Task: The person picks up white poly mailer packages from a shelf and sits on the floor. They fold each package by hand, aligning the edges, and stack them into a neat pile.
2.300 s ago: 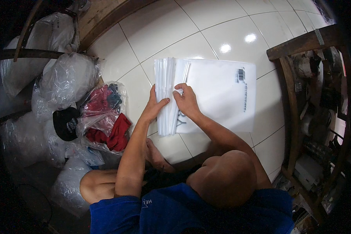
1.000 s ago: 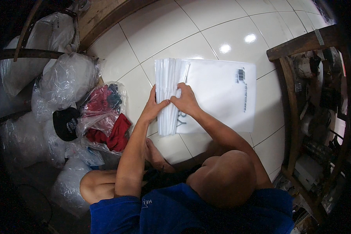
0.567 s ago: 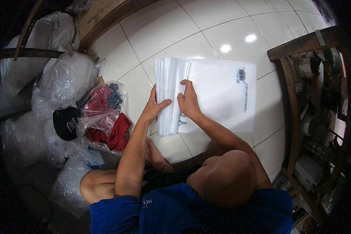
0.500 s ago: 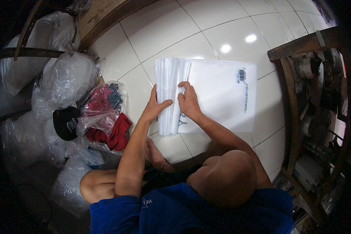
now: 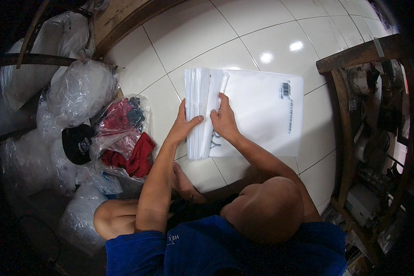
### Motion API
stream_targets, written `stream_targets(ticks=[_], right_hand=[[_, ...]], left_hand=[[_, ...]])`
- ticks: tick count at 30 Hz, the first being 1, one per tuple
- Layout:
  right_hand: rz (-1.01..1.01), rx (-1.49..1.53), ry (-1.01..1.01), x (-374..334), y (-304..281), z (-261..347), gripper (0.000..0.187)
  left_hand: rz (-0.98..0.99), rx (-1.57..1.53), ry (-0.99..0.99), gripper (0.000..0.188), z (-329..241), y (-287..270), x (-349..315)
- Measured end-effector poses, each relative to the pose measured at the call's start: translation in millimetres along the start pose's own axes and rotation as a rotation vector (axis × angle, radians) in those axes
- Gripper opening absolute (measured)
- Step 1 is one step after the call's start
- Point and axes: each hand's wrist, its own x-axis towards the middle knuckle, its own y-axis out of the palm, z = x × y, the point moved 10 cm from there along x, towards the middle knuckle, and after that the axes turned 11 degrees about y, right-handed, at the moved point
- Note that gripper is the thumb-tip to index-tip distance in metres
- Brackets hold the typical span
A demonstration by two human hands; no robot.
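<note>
On the white tile floor (image 5: 193, 32), the left hand (image 5: 181, 128) grips the folded side of white sheets (image 5: 267, 115). They reach past the right hand (image 5: 224, 120), which touches a fold (image 5: 224, 83); whether it pinches is hard to tell.

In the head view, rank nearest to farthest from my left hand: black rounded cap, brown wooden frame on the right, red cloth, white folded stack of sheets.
1. White folded stack of sheets: touching the left hand.
2. Red cloth: to its left.
3. Black rounded cap: farther left.
4. Brown wooden frame: far right.
</note>
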Motion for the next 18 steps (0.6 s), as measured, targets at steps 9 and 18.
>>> stream_targets(ticks=[9, 18], right_hand=[[-0.05, -0.111, -0.243, -9, -2, 22, 0.042], [-0.101, -0.206, -0.119, -10, -3, 27, 0.042]], left_hand=[[0.012, 0.05, -0.013, 0.099, 5, -3, -1], [0.013, -0.01, 0.088, 0.102, -17, 10, -2]])
